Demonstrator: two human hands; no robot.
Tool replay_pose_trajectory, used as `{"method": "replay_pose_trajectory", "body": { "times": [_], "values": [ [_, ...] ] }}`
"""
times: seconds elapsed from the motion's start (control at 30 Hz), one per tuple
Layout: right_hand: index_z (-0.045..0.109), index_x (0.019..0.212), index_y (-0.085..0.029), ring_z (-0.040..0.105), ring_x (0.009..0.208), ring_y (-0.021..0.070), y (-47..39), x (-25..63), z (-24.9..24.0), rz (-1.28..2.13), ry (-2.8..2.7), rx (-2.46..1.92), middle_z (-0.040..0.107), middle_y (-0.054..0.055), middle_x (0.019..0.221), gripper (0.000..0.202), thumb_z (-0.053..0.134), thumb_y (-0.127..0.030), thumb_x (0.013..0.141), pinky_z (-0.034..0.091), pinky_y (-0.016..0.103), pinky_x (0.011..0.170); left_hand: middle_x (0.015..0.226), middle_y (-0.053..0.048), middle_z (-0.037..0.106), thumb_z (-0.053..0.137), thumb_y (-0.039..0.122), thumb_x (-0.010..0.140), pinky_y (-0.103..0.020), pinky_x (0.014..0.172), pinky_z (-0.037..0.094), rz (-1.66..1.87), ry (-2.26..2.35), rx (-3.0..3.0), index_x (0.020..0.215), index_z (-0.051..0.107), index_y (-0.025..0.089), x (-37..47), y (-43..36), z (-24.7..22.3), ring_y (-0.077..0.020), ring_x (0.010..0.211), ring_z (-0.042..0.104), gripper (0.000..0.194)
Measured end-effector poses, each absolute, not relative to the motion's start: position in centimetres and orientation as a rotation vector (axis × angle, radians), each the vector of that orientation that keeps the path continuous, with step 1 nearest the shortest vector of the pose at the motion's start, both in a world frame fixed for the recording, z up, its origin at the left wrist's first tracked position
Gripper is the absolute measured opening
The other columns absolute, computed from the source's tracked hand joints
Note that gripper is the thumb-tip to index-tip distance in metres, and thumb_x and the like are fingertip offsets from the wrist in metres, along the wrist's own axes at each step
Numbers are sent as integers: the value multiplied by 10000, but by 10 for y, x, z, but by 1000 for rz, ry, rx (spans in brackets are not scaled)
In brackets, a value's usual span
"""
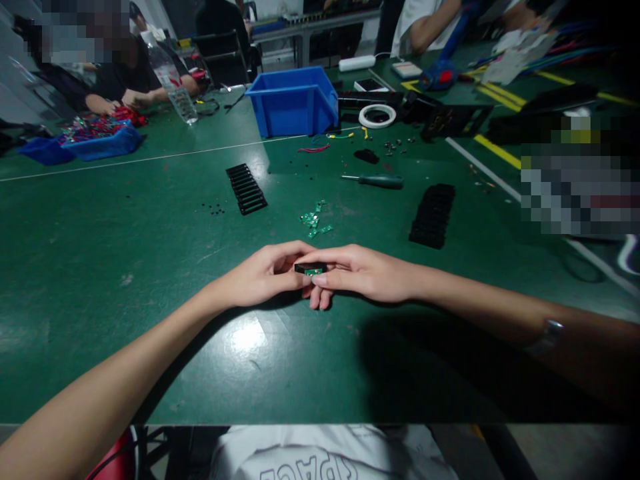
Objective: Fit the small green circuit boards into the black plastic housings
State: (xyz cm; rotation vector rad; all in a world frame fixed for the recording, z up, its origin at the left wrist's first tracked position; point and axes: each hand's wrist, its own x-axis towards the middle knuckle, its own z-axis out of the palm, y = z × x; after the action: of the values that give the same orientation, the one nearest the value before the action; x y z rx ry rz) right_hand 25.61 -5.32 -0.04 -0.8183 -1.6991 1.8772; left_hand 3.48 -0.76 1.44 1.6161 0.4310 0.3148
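Slotted black frame: on green table | left hand: gripping small black part | small black part: between both hands, green board on near side | right hand: gripping same part | screwdriver: lying beyond right hand

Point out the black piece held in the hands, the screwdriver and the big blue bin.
Black piece [309,268]: head view, on its dark upper side.
Screwdriver [375,181]: head view, on its handle.
Blue bin [296,112]: head view, on its near wall.
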Motion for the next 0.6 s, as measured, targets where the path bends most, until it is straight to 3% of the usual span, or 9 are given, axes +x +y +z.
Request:
{"method": "replay_pose_trajectory", "body": {
  "times": [0.6],
  "values": [
    [427,1481,-64,743,834,179,-54,255,1,1882,-1695,-823,753,131,960,531,547,-290,1016,607,345,812,965,-71,691,603,178,948,-267,773,526,299,403,1573,1250,577,104,35,-8,13,-145,822,679,312]
  ]
}}
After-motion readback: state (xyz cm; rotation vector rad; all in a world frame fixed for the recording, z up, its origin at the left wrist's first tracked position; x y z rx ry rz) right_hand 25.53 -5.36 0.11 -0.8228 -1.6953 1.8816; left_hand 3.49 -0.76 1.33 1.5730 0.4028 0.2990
